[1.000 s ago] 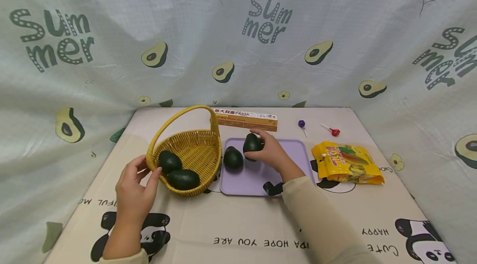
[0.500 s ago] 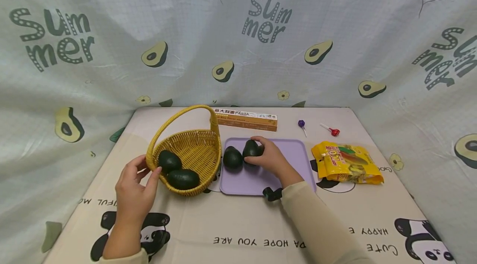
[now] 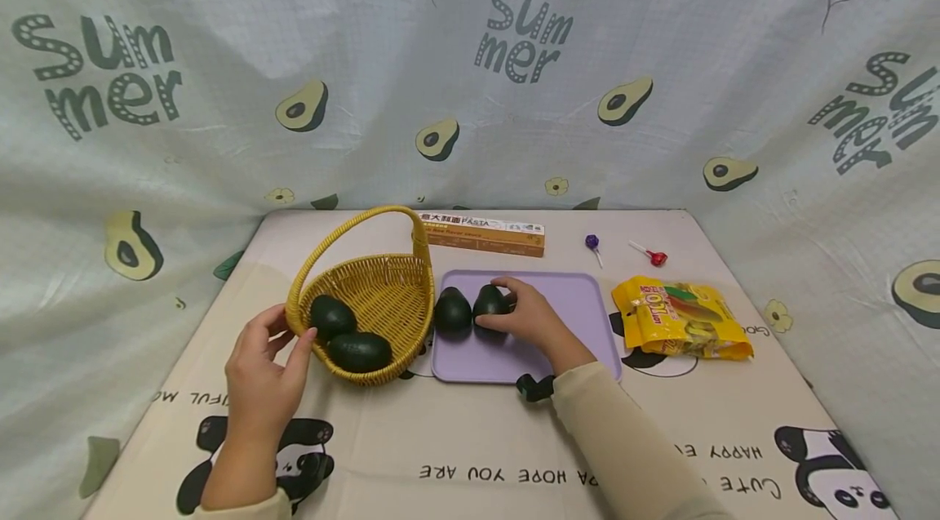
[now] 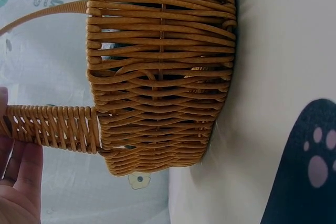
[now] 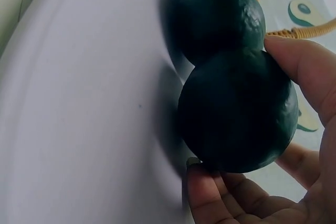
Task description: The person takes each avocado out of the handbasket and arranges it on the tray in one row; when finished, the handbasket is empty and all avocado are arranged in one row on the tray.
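Observation:
My left hand (image 3: pixel 264 373) grips the lower handle of a yellow wicker basket (image 3: pixel 400 279); the left wrist view shows its fingers and thumb around the woven handle (image 4: pixel 55 125). Two dark green avocados, one (image 3: pixel 332 316) behind the other (image 3: pixel 360 352), lie inside the basket's near left part. Over the lilac tray (image 3: pixel 470 369), my right hand (image 3: pixel 536 320) holds an avocado (image 3: pixel 489 304) between thumb and fingers. Another avocado (image 3: pixel 452 313) sits on the tray's left side, right beside the held one. In the right wrist view the held avocado (image 5: pixel 239 114) overlaps that neighbour (image 5: pixel 220 19).
Behind the tray lies a pasta box (image 3: pixel 485 236). A purple lollipop (image 3: pixel 592 242) and a red lollipop (image 3: pixel 657 258) lie at the back right. To the tray's right is a yellow candy bag (image 3: pixel 683 320). A printed curtain (image 3: pixel 514 144) hangs behind the table.
My right hand has lowered its avocado toward the tray and slightly left, close beside the other avocado. The left hand and basket have stayed in place.

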Action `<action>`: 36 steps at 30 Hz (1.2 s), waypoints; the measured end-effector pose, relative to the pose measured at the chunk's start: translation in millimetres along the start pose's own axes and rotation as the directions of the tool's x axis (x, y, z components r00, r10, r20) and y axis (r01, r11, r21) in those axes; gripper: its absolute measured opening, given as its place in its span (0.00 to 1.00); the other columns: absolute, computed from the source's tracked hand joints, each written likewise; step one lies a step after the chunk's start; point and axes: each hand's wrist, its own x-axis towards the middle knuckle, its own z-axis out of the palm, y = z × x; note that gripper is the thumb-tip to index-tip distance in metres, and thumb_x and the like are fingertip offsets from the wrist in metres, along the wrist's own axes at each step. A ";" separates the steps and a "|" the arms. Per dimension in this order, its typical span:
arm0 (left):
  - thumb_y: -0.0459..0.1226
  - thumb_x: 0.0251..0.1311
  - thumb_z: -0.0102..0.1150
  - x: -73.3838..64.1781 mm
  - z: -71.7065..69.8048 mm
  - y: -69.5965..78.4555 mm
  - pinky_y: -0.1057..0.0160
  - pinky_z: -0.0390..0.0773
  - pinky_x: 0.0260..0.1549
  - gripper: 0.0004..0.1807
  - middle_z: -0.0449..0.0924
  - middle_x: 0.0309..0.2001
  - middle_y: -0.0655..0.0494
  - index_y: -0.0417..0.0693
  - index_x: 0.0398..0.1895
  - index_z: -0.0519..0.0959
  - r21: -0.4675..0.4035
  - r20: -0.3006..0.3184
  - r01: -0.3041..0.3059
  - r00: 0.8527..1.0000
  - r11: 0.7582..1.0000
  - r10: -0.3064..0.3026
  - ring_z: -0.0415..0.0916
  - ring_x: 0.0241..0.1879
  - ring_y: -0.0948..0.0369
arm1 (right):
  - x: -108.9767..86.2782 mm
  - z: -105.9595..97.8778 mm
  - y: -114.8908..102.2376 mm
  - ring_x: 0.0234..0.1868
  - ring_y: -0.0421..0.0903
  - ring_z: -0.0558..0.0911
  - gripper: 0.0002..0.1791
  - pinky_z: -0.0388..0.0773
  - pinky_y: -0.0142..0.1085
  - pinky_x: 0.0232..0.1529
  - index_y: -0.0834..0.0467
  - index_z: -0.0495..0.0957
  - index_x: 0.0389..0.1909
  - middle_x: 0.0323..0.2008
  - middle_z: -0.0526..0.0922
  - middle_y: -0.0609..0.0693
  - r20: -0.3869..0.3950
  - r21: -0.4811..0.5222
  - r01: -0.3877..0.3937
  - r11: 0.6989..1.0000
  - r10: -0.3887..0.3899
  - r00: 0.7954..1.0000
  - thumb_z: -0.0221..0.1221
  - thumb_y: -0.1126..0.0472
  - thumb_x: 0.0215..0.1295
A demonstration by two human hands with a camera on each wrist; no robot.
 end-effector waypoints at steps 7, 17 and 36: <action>0.26 0.57 0.71 -0.1 -0.6 0.2 0.88 0.67 0.56 0.27 0.79 0.53 0.38 0.34 0.60 0.74 -0.010 0.001 -0.005 1.000 1.000 0.005 0.80 0.54 0.46 | -1.0 1.3 -3.0 0.57 0.54 0.81 0.45 0.80 0.53 0.59 0.46 0.73 0.69 0.57 0.82 0.58 -0.011 -0.012 -0.031 0.999 0.031 0.999 0.77 0.39 0.49; 0.26 0.57 0.72 1.3 -0.1 -1.3 0.89 0.67 0.56 0.27 0.79 0.53 0.39 0.35 0.60 0.74 -0.009 0.002 -0.008 1.000 1.000 0.008 0.79 0.54 0.47 | 0.5 -0.6 -4.7 0.61 0.55 0.80 0.48 0.79 0.54 0.62 0.47 0.70 0.73 0.60 0.81 0.58 -0.001 -0.066 -0.024 0.998 0.024 1.000 0.75 0.37 0.51; 0.26 0.57 0.72 -0.4 -0.7 -2.4 0.89 0.66 0.56 0.27 0.79 0.53 0.38 0.34 0.60 0.74 -0.001 -0.001 -0.004 1.000 1.000 0.004 0.80 0.54 0.47 | -14.7 -13.5 -5.0 0.60 0.57 0.82 0.33 0.82 0.54 0.58 0.51 0.72 0.71 0.64 0.79 0.57 -0.012 -0.029 0.044 0.999 -0.044 0.999 0.64 0.43 0.68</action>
